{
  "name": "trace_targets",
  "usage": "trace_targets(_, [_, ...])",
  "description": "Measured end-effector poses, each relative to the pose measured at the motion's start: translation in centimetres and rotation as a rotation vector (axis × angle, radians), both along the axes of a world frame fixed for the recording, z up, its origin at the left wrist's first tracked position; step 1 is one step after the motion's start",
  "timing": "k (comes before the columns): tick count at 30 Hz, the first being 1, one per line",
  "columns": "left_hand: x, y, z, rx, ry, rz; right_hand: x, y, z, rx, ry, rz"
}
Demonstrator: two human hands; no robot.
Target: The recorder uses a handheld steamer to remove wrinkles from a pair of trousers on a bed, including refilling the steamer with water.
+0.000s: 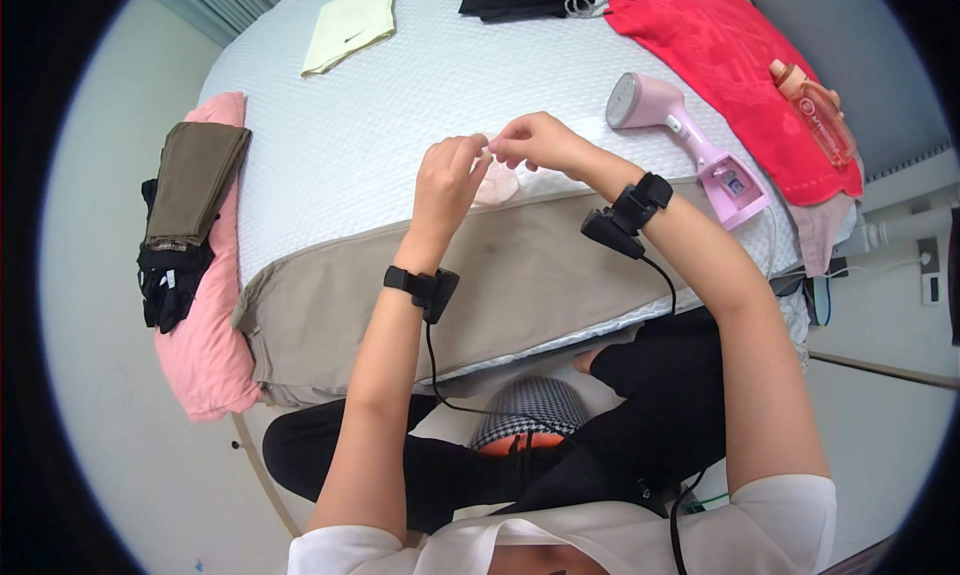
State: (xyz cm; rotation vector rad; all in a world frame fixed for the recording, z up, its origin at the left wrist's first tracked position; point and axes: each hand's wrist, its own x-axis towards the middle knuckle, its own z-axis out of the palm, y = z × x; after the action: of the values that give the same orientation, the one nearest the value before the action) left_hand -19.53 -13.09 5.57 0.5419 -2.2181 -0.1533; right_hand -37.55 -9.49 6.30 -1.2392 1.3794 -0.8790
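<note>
My left hand (449, 178) and my right hand (543, 143) meet above the bed, fingertips almost touching. Both have their fingers closed in a pinch; what lies between them is too small to make out. Just below the fingertips is a small, pale pink, crumpled piece (497, 184), thin and soft-looking. Whether it hangs from my fingers or rests on the bed, I cannot tell. Nearer to me, a pair of khaki trousers (520, 275) is stretched lengthwise along the bed's front edge, under my wrists. Each wrist wears a black strapped device with a cable.
A pink handheld garment steamer (690, 140) lies to the right on the white quilted bed (330, 175). Beyond it are a red cloth (690, 35) and a pink bottle (815, 115). Folded dark garments (195, 185) rest on a pink pillow (215, 345) at left. A cream cloth (350, 25) lies far back.
</note>
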Motion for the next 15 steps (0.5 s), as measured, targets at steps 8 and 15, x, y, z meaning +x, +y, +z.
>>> trace_targets(8, [0.8, -1.6, -0.9, -0.054, -0.010, -0.063, 0.8, -1.3, 0.3, 0.104, -0.001, -0.001])
trace_targets(15, [0.9, -0.9, -2.3, 0.243, -0.082, 0.029, -0.4, -2.0, -1.9, 0.067, -0.012, -0.172])
